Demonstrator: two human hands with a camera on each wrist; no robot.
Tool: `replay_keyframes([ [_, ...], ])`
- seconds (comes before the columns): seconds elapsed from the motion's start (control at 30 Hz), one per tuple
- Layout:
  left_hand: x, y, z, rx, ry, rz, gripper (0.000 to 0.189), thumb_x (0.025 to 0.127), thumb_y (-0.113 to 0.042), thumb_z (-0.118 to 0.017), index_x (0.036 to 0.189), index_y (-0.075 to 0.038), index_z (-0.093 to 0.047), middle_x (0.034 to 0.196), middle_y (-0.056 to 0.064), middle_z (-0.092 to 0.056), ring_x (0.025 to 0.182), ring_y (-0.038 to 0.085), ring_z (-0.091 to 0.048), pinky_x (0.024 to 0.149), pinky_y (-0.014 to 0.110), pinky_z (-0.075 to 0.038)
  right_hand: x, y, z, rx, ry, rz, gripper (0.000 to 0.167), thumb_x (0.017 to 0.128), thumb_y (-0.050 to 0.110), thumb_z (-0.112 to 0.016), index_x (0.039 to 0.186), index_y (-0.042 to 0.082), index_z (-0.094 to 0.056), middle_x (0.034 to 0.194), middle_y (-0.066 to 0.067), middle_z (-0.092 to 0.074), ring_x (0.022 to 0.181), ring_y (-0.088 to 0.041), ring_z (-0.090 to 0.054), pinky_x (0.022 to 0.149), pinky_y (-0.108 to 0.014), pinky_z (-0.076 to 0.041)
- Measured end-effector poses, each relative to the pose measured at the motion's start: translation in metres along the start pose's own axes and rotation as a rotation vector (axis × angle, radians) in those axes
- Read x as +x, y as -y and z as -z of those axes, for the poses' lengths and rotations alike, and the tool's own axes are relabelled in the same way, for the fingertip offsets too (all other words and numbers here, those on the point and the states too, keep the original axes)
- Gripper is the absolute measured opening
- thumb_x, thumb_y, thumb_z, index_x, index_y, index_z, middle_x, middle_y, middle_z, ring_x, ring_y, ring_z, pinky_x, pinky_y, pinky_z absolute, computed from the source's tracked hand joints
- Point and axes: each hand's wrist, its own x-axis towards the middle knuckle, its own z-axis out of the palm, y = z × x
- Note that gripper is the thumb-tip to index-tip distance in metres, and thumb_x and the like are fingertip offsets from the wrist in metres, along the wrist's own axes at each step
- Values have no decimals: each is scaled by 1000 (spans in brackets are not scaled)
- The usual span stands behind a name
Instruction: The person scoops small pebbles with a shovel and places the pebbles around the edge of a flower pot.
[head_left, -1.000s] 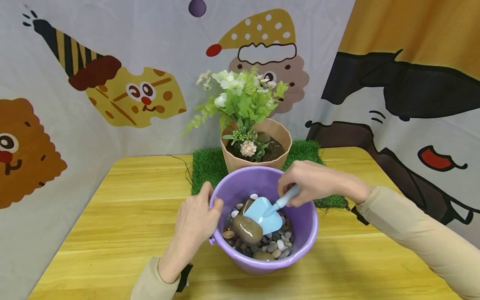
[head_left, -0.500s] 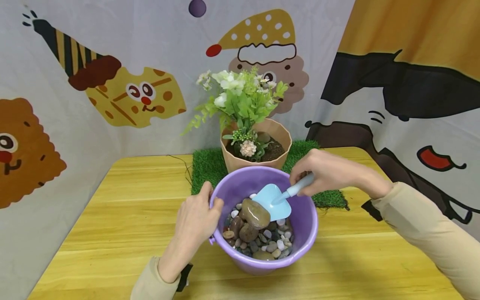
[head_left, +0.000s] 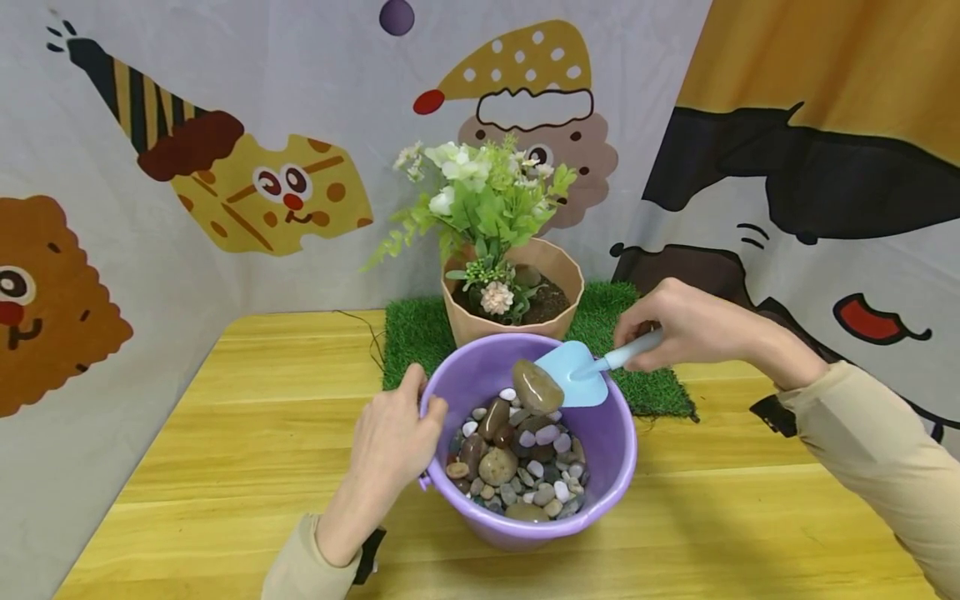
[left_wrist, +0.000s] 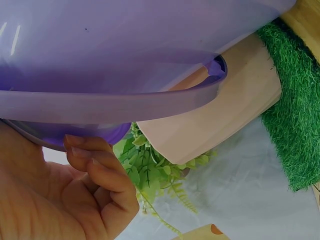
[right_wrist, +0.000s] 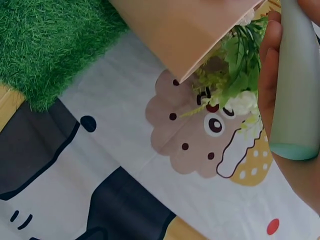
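My left hand (head_left: 393, 442) grips the left rim of a purple bucket (head_left: 611, 454); in the left wrist view its curled fingers (left_wrist: 112, 175) come up at the rim. Wet pebbles (head_left: 543, 492) and several bigger brown stones (head_left: 497, 466) cover the bucket's bottom. My right hand (head_left: 697, 325) holds a light blue hand trowel (head_left: 573, 375) by its handle, above the bucket's right back rim. On the front of the tilted blade sits a large, shiny brown stone (head_left: 537, 387), over the pebbles. The right wrist view shows the pale handle (right_wrist: 297, 85) in the fingers.
Right behind the bucket stands a peach flowerpot (head_left: 480, 323) with soil and a leafy plant (head_left: 487, 196) with white flowers. It rests on a green artificial turf mat (head_left: 416, 342). A wooden table (head_left: 247, 450) lies under everything, with a cartoon-printed cloth (head_left: 315, 75) behind.
The trowel with the brown stone on it has risen from low in the bucket and moved to the right and back, uncovering stones beneath. The left hand has stayed on the rim.
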Motion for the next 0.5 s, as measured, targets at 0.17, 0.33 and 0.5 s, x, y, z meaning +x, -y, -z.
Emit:
replay_keyframes([
  [0.17, 0, -1, 0, 0, -4, -9, 10, 88, -23, -52, 86, -13, -49, 59, 4, -54, 46, 16, -47, 43, 26, -36, -4, -3, 4, -12, -22, -58, 15, 74, 12, -76, 80, 24, -68, 67, 16, -61, 54, 4, -50, 50, -19, -46],
  [0.33, 0, -1, 0, -1, -8, -11, 9, 88, -21, -52, 86, -13, -49, 59, 3, -53, 47, 16, -47, 44, 25, -36, -8, -9, 5, -37, -67, -80, 18, 73, 12, -77, 78, 26, -68, 66, 18, -60, 54, 4, -49, 50, -18, -44],
  [0.5, 0, -1, 1, 0, -7, -10, 9, 88, -21, -52, 85, -13, -49, 59, 3, -52, 46, 16, -47, 43, 26, -36, -11, -16, 6, -78, -118, -84, 17, 73, 11, -77, 78, 25, -68, 67, 17, -61, 55, 5, -50, 52, -17, -45],
])
